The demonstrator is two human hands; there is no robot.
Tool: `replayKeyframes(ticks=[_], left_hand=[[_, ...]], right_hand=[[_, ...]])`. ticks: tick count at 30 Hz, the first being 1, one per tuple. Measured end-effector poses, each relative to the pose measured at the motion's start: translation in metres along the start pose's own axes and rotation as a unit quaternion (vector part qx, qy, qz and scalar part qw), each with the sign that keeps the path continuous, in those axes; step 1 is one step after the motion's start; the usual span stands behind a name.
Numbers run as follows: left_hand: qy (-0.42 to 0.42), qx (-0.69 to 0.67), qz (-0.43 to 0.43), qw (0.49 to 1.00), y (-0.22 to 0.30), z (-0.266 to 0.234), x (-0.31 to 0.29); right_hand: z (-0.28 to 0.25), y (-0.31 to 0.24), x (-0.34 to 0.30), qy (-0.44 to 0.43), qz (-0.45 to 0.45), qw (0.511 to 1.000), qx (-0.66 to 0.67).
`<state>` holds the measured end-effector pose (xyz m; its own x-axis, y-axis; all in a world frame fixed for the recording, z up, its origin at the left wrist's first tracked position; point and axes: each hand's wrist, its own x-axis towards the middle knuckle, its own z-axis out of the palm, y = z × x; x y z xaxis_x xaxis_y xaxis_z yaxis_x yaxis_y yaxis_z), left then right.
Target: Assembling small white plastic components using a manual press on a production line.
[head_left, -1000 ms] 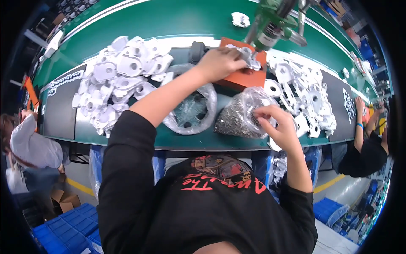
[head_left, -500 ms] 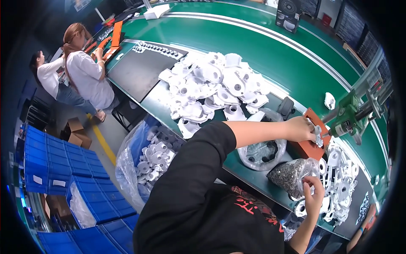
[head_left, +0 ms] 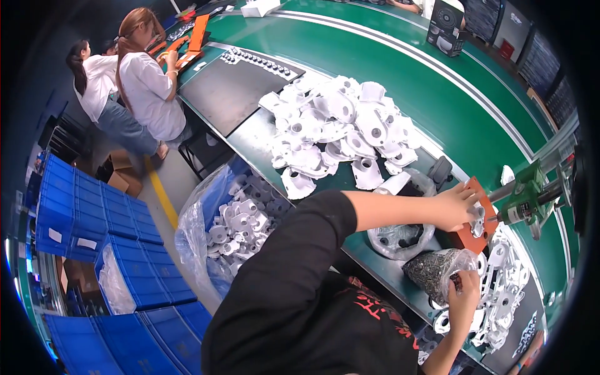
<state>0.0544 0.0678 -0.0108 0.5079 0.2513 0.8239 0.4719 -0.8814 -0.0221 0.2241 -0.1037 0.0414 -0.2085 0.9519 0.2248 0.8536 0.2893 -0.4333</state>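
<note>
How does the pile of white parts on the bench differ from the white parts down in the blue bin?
The pile of white parts lies loose and spread out on the dark bench mat, while the binned white parts sit inside a clear plastic liner. The bench pile is up at working height; the binned ones are low, beside the bench. Both look like the same moulded white pieces.

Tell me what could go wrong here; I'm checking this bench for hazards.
The left hand holds a white part on the orange fixture, right beside the green power driver's tip, so fingers could get caught. The right hand reaches into an open clear bag of small dark fasteners near the table edge; it might tip and spill.
</note>
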Motion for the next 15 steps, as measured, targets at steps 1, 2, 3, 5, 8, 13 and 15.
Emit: replayKeyframes(ticks=[1,2,3,5,8,13,15], left_hand=[[0.000,0.001,-0.001,1.000,0.005,-0.007,-0.009],[-0.066,-0.068,-0.061,0.994,0.011,-0.012,-0.022],[-0.132,-0.138,-0.118,0.974,0.015,-0.018,-0.034],[-0.272,-0.139,-0.163,0.938,0.020,-0.050,-0.058],[-0.320,-0.077,-0.163,0.930,0.027,-0.080,-0.100],[-0.298,-0.041,-0.135,0.944,0.041,-0.080,-0.121],[-0.282,-0.041,-0.131,0.950,0.047,-0.074,-0.121]], right_hand=[[0.000,0.000,0.001,-0.011,0.009,1.000,-0.004],[0.000,0.001,0.003,-0.022,0.018,1.000,-0.008],[0.000,0.001,0.004,-0.021,0.019,1.000,-0.008],[0.002,0.000,0.005,-0.027,0.037,0.999,0.016],[0.000,0.003,0.004,-0.029,0.028,0.999,0.026],[0.002,0.006,0.007,-0.007,0.032,0.997,0.072],[0.003,0.007,0.007,-0.005,0.021,0.998,0.059]])
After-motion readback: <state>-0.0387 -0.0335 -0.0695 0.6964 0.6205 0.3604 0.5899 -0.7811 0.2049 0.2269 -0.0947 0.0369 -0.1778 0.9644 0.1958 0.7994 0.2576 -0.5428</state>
